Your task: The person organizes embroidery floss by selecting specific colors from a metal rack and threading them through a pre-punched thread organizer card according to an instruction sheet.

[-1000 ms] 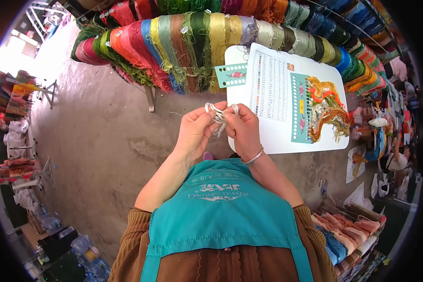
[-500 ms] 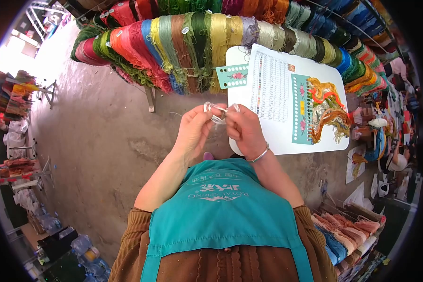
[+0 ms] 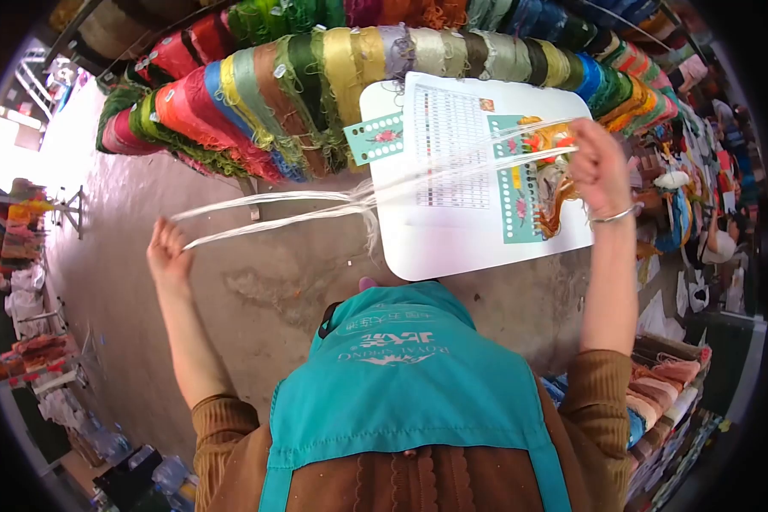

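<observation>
A looped bundle of white thread point(image 3: 316, 198) is stretched across in front of me, with a knot or crossing near its middle and loose ends hanging there. My left hand point(image 3: 170, 252) is closed around the loop's left end, over the floor. Out to the right, my right hand point(image 3: 599, 168) grips the other end, raised above the white board point(image 3: 427, 252). Beneath the thread lie a printed chart sheet point(image 3: 452, 183) and a green punched card point(image 3: 514, 224) strung with orange, brown and pale threads point(image 3: 558, 205). Another green punched card point(image 3: 375, 139) pokes out left of the sheet.
A rack of coloured thread skeins point(image 3: 333, 72) runs along the far side, behind the board. More skeins point(image 3: 674, 380) hang at the lower right. Stacked yarn point(image 3: 17, 218) and plastic bottles point(image 3: 172, 474) are at the left. A person in a light top point(image 3: 722, 246) is at the far right.
My hands were close together at the middle, fingering a small coil of white thread. They have moved wide apart, drawing the thread out into a long loop.
</observation>
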`<state>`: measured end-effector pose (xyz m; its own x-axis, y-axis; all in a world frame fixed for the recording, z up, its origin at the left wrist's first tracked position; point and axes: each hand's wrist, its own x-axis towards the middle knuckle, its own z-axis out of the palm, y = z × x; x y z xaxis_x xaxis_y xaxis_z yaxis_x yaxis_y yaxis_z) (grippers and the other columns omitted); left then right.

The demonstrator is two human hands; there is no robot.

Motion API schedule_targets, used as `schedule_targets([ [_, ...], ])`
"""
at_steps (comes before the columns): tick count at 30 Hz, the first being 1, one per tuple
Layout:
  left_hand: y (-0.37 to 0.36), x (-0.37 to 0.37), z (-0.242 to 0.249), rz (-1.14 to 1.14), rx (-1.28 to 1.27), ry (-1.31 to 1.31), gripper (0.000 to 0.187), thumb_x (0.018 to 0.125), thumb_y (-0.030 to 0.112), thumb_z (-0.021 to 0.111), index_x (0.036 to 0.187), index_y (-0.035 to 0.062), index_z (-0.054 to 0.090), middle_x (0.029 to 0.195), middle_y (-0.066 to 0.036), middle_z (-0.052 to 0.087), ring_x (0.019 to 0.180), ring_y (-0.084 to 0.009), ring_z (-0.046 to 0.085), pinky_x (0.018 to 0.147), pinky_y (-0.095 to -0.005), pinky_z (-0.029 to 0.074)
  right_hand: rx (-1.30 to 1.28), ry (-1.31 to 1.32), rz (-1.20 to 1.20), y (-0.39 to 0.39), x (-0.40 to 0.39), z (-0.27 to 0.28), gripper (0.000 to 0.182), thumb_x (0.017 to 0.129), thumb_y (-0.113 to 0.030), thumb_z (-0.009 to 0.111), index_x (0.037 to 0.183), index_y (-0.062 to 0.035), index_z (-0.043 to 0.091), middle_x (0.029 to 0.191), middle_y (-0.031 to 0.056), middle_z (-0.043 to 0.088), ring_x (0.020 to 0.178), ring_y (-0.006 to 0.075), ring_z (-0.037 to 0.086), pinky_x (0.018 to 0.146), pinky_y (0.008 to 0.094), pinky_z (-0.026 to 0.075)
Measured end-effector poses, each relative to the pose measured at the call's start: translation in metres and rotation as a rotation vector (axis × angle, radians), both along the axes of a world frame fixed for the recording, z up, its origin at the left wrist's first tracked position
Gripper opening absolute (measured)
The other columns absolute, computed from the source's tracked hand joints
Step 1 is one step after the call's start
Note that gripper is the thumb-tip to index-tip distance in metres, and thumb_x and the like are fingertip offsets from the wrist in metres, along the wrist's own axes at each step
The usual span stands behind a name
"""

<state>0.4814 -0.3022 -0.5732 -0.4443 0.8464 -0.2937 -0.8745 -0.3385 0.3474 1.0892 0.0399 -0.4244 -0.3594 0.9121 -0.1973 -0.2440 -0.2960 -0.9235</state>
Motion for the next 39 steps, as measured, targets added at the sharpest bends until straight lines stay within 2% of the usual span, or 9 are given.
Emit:
schedule_targets([
  [8,-0.111,-0.125,-0.009,0.539,-0.544,0.177,0.031,0.102,0.016,0.039,0.071,0.0148,0.036,0.051,0.006,0.020,0.041,-0.0081,0.014,0.037,-0.0255,0.012,-0.030,-0.182,-0.505,0.105,0.253,0.029,0.014,0.094,-0.017,0.060,0.095,-0.0041,0.065,0.052,-0.0089,0.031,0.037,0.0028,0.022,0.033,0.0202,0.017],
  [11,-0.133,-0.156,0.001,0.749,-0.815,0.352,0.016,0.100,0.016,0.041,0.091,0.0108,0.053,0.055,0.006,0.026,0.043,-0.0074,0.020,0.037,-0.0232,0.018,0.097,-0.607,-0.684,0.136,0.360,0.054,0.011,0.087,-0.022,0.065,0.087,-0.0113,0.068,0.053,-0.0072,0.037,0.038,0.0049,0.024,0.036,0.0234,0.016],
  [15,-0.133,-0.165,0.031,0.965,-1.062,0.678,0.019,0.096,0.015,0.047,0.108,0.0075,0.060,0.061,0.005,0.034,0.047,-0.0080,0.031,0.041,-0.0232,0.029,0.680,-1.750,-0.681,0.150,0.511,0.113,0.036,0.091,-0.035,0.056,0.099,-0.0023,0.069,0.084,0.0178,0.068,0.078,0.0318,0.064,0.071,0.0409,0.049],
  [19,-0.083,-0.137,0.039,0.620,-0.551,0.620,0.015,0.096,0.017,0.053,0.103,0.0065,0.060,0.066,0.003,0.041,0.050,-0.0081,0.034,0.042,-0.0231,0.030,0.542,-2.354,-0.608,0.129,0.428,0.181,0.042,0.097,-0.040,0.044,0.108,-0.0068,0.067,0.105,0.0211,0.067,0.099,0.0365,0.064,0.083,0.0435,0.051],
  [21,-0.008,-0.039,0.058,0.492,-0.410,0.500,0.017,0.096,0.020,0.055,0.103,0.0061,0.061,0.068,0.003,0.043,0.051,-0.0070,0.033,0.042,-0.0221,0.028,0.999,-1.653,-0.677,0.141,0.410,0.160,0.038,0.098,-0.034,0.046,0.111,-0.0054,0.068,0.105,0.0130,0.070,0.097,0.0271,0.066,0.087,0.0374,0.049],
  [25,0.095,0.109,0.044,-0.046,-0.071,0.399,0.039,0.096,0.026,0.055,0.131,0.0069,0.053,0.067,0.004,0.037,0.052,-0.0050,0.032,0.040,-0.0196,0.024,0.645,-0.404,0.015,0.095,0.212,0.123,0.026,0.096,-0.024,0.053,0.092,-0.0009,0.064,0.088,0.0047,0.059,0.087,0.0165,0.057,0.088,0.0285,0.043],
  [28,0.174,0.233,0.055,-0.273,0.061,0.383,0.049,0.097,0.026,0.056,0.141,0.0090,0.044,0.064,0.006,0.033,0.047,-0.0023,0.025,0.037,-0.0185,0.019,0.335,-0.265,0.006,0.081,0.117,0.061,0.017,0.090,-0.023,0.066,0.086,-0.0084,0.059,0.069,-0.0042,0.051,0.053,0.0023,0.041,0.044,0.0166,0.031],
  [32,0.247,0.343,0.070,-0.505,-0.142,0.479,0.045,0.094,0.022,0.062,0.136,0.0083,0.052,0.063,0.009,0.036,0.047,0.0002,0.025,0.038,-0.0164,0.019,0.295,-0.403,0.462,0.068,0.022,-0.009,0.022,0.087,-0.025,0.071,0.095,-0.0048,0.067,0.083,0.0011,0.067,0.062,0.0033,0.049,0.054,0.0180,0.038],
  [39,0.310,0.414,0.059,-0.393,-0.090,1.515,0.029,0.086,0.012,0.072,0.113,0.0020,0.069,0.104,-0.006,0.058,0.088,-0.0141,0.056,0.073,-0.0264,0.046,0.195,-0.328,0.761,0.073,-0.020,-0.057,0.019,0.086,-0.015,0.067,0.096,0.0015,0.069,0.082,0.0069,0.071,0.063,0.0093,0.065,0.053,0.0211,0.049],
])
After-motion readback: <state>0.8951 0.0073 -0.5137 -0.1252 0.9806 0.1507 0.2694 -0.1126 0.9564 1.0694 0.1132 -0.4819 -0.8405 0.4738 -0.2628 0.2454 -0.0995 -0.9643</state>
